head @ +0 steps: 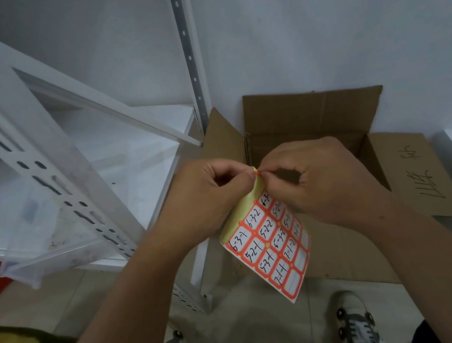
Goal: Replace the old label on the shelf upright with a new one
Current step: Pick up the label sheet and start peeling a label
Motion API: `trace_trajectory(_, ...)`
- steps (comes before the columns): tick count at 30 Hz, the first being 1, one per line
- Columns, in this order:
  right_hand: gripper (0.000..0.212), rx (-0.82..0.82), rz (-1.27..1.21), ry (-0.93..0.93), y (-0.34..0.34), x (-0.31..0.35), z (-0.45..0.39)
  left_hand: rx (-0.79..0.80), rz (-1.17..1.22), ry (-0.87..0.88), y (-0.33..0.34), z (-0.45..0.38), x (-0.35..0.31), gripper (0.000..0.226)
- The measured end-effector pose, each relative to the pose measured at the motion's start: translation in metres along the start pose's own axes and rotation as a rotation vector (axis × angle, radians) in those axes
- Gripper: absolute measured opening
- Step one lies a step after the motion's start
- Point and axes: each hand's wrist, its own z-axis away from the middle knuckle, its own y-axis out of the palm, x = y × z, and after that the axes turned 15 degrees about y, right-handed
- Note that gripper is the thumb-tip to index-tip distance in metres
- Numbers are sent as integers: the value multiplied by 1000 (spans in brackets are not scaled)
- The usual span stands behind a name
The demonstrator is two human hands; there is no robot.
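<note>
A sheet of red-bordered white labels (270, 242) with handwritten numbers hangs in front of me on its yellow backing. My left hand (207, 192) pinches the sheet's top corner, where the backing is bent over. My right hand (319, 176) pinches a label's edge at that same corner with thumb and forefinger. The white slotted shelf upright (37, 171) runs diagonally at the left, apart from both hands. I cannot make out an old label on it.
An open cardboard box (315, 122) stands on the floor against the white wall behind my hands, one flap with writing at the right. White shelf boards (137, 156) lie left, a clear plastic bin (51, 250) on the lower one. My shoes are below.
</note>
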Motion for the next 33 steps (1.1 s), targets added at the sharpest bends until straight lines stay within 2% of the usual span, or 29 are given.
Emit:
trace_trajectory(6, 20, 60, 3, -8, -3, -1, 0, 20, -11, -23, 0, 0, 1, 22)
trace_trajectory(18, 23, 128, -8, 10, -6, 1, 0, 31, 18, -41, -2, 2, 3, 21)
trace_trajectory(33, 20, 117, -24, 47, -4, -2, 0, 74, 3, -5, -2, 1, 2, 20)
